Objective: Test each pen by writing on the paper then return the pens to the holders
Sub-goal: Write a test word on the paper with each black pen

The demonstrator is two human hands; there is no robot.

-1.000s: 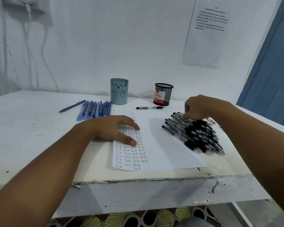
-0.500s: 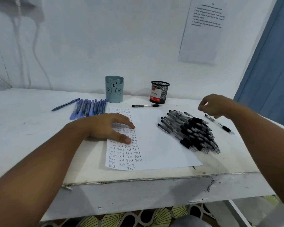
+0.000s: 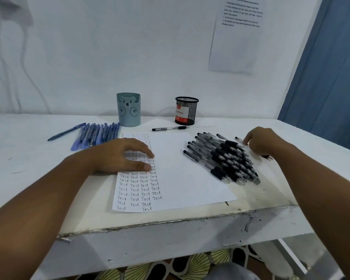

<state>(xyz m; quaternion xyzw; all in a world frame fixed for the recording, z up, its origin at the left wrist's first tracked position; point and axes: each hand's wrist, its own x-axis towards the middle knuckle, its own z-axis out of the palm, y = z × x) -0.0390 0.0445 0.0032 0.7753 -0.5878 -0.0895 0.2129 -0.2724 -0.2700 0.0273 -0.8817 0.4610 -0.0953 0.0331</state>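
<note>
A white paper [image 3: 190,178] filled with rows of "Test" lies on the table. My left hand [image 3: 123,156] rests flat on its left part. A pile of black pens [image 3: 226,158] lies on the paper's right edge. Just right of the pile, my right hand [image 3: 265,142] curls its fingers down over a stray black pen [image 3: 238,139] lying on the table, with both pen ends poking out from under it. A row of blue pens [image 3: 97,134] lies left of the paper. The blue bear holder [image 3: 128,110] and the black mesh holder [image 3: 186,111] stand at the back.
One black pen [image 3: 168,128] lies alone in front of the mesh holder. A single blue pen [image 3: 66,131] lies left of the blue row. The white table [image 3: 28,158] has a chipped front edge. A blue curtain [image 3: 331,77] hangs at the right.
My right hand left the top of the black pile, moved right, then came down onto the stray pen beside the pile. My left hand stayed on the paper.
</note>
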